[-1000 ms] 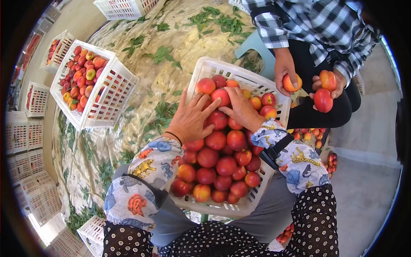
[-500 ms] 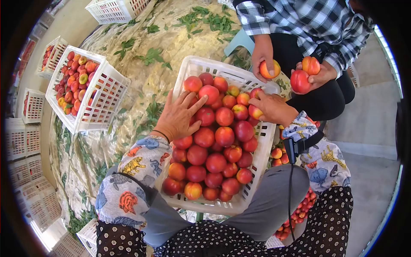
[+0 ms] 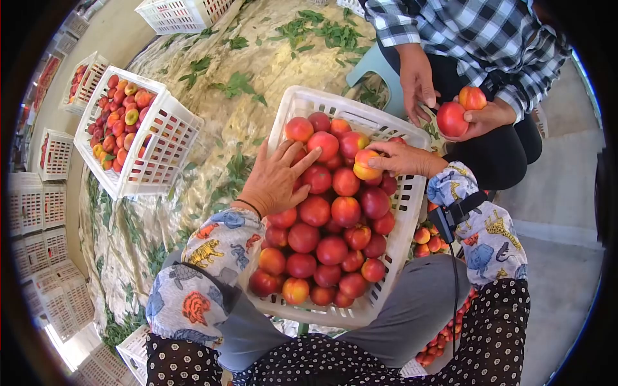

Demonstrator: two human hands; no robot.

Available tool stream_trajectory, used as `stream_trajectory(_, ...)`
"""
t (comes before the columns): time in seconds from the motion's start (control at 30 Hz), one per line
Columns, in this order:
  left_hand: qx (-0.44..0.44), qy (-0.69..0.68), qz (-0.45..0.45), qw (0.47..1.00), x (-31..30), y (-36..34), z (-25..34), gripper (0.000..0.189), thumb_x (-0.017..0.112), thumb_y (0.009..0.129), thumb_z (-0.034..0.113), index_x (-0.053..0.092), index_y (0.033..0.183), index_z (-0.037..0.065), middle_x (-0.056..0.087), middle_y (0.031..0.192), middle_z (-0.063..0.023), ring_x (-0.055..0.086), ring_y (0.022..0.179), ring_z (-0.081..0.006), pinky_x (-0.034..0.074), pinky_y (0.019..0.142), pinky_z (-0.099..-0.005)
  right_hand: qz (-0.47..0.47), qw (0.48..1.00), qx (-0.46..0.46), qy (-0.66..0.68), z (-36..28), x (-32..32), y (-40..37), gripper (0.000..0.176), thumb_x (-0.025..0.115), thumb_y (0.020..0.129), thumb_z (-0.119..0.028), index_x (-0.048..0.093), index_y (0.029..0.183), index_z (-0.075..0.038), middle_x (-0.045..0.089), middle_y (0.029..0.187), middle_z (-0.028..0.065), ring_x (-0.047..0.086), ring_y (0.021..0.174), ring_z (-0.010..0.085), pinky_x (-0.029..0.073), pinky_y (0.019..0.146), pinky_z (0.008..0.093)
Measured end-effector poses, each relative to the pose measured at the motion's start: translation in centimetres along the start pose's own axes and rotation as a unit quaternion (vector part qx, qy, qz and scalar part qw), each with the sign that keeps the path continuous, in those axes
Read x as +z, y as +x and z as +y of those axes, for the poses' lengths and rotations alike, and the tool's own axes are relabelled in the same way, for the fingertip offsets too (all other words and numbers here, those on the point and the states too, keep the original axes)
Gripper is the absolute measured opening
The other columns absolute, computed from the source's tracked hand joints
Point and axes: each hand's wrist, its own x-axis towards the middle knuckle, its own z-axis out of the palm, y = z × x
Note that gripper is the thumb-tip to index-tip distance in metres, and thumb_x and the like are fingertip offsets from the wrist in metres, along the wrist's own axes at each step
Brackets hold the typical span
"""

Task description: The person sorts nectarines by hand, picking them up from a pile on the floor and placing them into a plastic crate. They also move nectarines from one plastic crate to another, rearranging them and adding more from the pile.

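A white plastic crate (image 3: 344, 315) full of red nectarines (image 3: 332, 250) rests between my knees. My left hand (image 3: 273, 177) lies on the fruit at the crate's left side, fingers spread and touching several nectarines, holding none. Over the upper right of the crate, my right hand (image 3: 405, 159) grips a yellow-and-red nectarine (image 3: 367, 165) between thumb and fingers. The palm side of that hand is hidden.
A co-worker in a checked shirt sits at the upper right, two nectarines (image 3: 452, 119) in one hand. Another filled crate (image 3: 161, 148) stands tilted in view at left. Leaves (image 3: 237, 85) litter the sheet. More nectarines (image 3: 444, 341) lie below my right knee.
My right hand has lifted a yellow-and-red nectarine and drawn it slightly left. The co-worker's nearer hand no longer holds its nectarine. My left hand stays on the fruit.
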Motion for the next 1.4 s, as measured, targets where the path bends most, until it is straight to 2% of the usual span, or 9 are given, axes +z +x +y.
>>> stream_trajectory(0.2,0.002,-0.013,0.009,1.0,-0.1,0.0,0.0,0.082,0.063,0.084,0.045,0.03,0.158,0.028,0.044,0.148,-0.0113,0.039,0.141,-0.0311,0.022,0.115,-0.0649,0.009,0.999,0.047,0.014,-0.8,0.0,-0.5,0.079,0.065,0.087,-0.063,0.052,0.139,-0.006,0.065,0.107,0.01,0.064,0.078,0.0181,0.053,0.068,0.0324)
stream_trajectory(0.27,-0.001,-0.014,0.001,1.0,-0.1,0.0,0.0,0.082,0.063,0.084,0.044,0.031,0.158,0.028,0.044,0.148,-0.0114,0.038,0.141,-0.0311,0.022,0.115,-0.0649,0.051,0.98,-0.09,-0.169,1.2,-0.5,0.8,0.077,0.073,0.081,-0.057,0.054,0.136,-0.007,0.067,0.112,0.0132,0.067,0.085,0.0237,0.054,0.074,0.0374)
stream_trajectory(0.4,0.001,-0.005,0.021,1.0,0.3,-0.1,-0.2,0.082,0.063,0.084,0.043,0.03,0.158,0.027,0.044,0.148,-0.0118,0.039,0.141,-0.0317,0.023,0.115,-0.0647,0.068,0.973,-0.078,-0.204,-0.9,-2.5,-2.9,0.071,0.08,0.076,-0.04,0.052,0.132,-0.007,0.064,0.109,0.015,0.065,0.089,0.0302,0.052,0.082,0.0413)
stream_trajectory(0.5,0.003,-0.004,0.014,1.0,0.1,-0.1,-0.2,0.083,0.064,0.084,0.043,0.029,0.158,0.028,0.044,0.148,-0.0117,0.039,0.141,-0.0315,0.024,0.114,-0.0649,0.045,0.888,-0.046,-0.456,-0.9,-2.1,-5.0,0.062,0.082,0.074,-0.032,0.053,0.124,-0.01,0.058,0.105,0.0142,0.06,0.104,0.0359,0.044,0.092,0.0479)
stream_trajectory(0.87,-0.002,-0.002,-0.004,1.0,-0.2,0.1,-0.2,0.086,0.066,0.083,0.043,0.028,0.159,0.028,0.043,0.149,-0.0107,0.038,0.141,-0.0307,0.025,0.114,-0.0647,0.04,0.902,-0.068,-0.424,1.9,1.6,-4.2,0.061,0.08,0.075,-0.036,0.051,0.122,-0.01,0.059,0.107,0.0132,0.057,0.11,0.0347,0.041,0.095,0.0482)
stream_trajectory(0.97,-0.003,-0.003,-0.006,1.0,0.0,0.0,-0.1,0.087,0.067,0.083,0.043,0.028,0.159,0.028,0.043,0.149,-0.0107,0.038,0.142,-0.0307,0.025,0.113,-0.0648,0.155,0.866,-0.103,-0.464,0.9,1.6,-4.7,0.057,0.078,0.077,-0.033,0.052,0.122,-0.01,0.055,0.117,0.0144,0.055,0.114,0.0343,0.042,0.094,0.0478)
stream_trajectory(1.07,0.0,0.005,0.0,1.0,-0.1,0.0,-0.1,0.087,0.067,0.082,0.043,0.028,0.159,0.028,0.042,0.149,-0.0106,0.038,0.141,-0.0307,0.025,0.113,-0.0646,0.146,0.847,-0.116,-0.498,2.2,2.2,-4.9,0.057,0.079,0.078,-0.03,0.052,0.124,-0.01,0.053,0.123,0.0152,0.053,0.117,0.0348,0.042,0.095,0.0489)
stream_trajectory(1.2,-0.004,0.0,-0.007,1.0,-0.3,0.1,0.0,0.088,0.067,0.082,0.042,0.027,0.159,0.028,0.042,0.149,-0.0106,0.038,0.141,-0.0311,0.026,0.114,-0.0639,0.16,0.831,-0.125,-0.518,0.7,1.9,-4.1,0.066,0.078,0.079,-0.022,0.049,0.137,-0.011,0.058,0.115,0.0124,0.054,0.118,0.0341,0.039,0.1,0.0492)
stream_trajectory(1.4,-0.005,0.007,-0.009,1.0,-0.2,0.1,0.1,0.088,0.067,0.082,0.041,0.027,0.159,0.028,0.042,0.149,-0.0106,0.038,0.141,-0.0311,0.026,0.114,-0.0632,0.15,0.835,-0.152,-0.507,2.0,4.1,-0.6,0.058,0.078,0.076,-0.016,0.056,0.129,-0.012,0.06,0.105,0.0089,0.059,0.107,0.0286,0.038,0.097,0.047)
